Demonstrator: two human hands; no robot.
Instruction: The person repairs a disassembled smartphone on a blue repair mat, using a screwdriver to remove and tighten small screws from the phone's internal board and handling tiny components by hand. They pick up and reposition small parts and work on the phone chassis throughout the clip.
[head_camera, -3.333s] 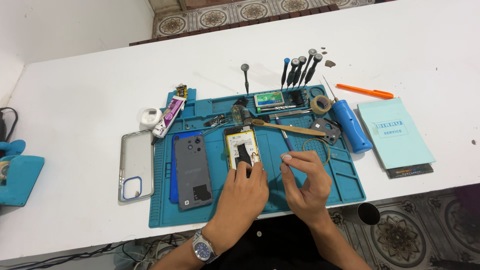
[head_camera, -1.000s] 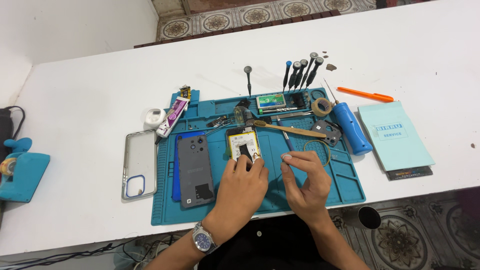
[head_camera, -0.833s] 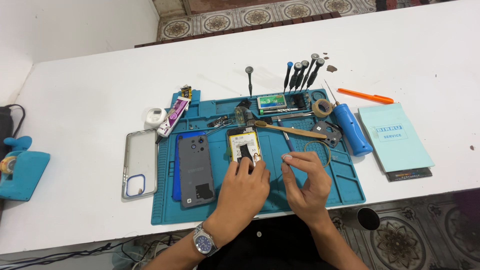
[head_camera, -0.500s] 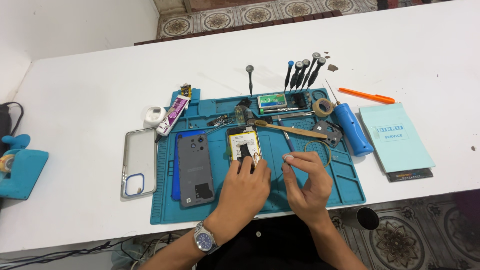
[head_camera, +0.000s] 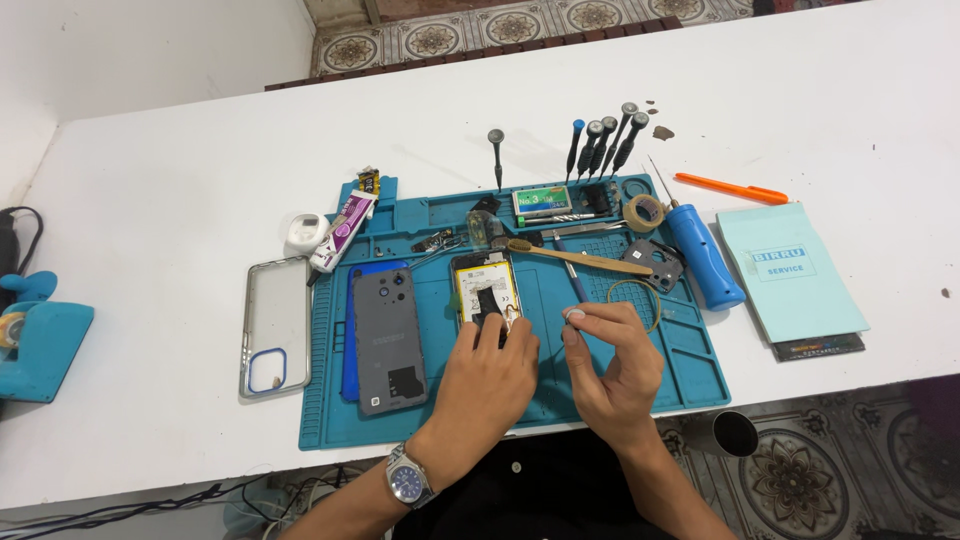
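- Under the left hand (head_camera: 487, 372) fingertips: opened phone (head_camera: 487, 293) on the teal mat (head_camera: 320, 400); press lightly, steady.
- Just right of it: right hand (head_camera: 615, 365) pinched shut, contents impossible to tell; approach slowly.
- Beyond both: toothbrush (head_camera: 580, 259), screwdrivers (head_camera: 603, 146); avoid knocking.

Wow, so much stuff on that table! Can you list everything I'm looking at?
mat: 1, teal, table centre
opened phone: 1, black, mid-mat
back cover: 1, grey, left on mat
clear case: 1, left of mat
screwdrivers: about 5, black, behind mat
big screwdriver: 1, blue, right of mat
toothbrush: 1, wooden, on mat
tape roll: 1, tan, mat's back right
pen: 1, orange, right
booklet: 1, pale blue, far right
dispenser: 1, blue, far left
watch: 1, silver, left wrist
left hand: on phone
right hand: pinched, over mat
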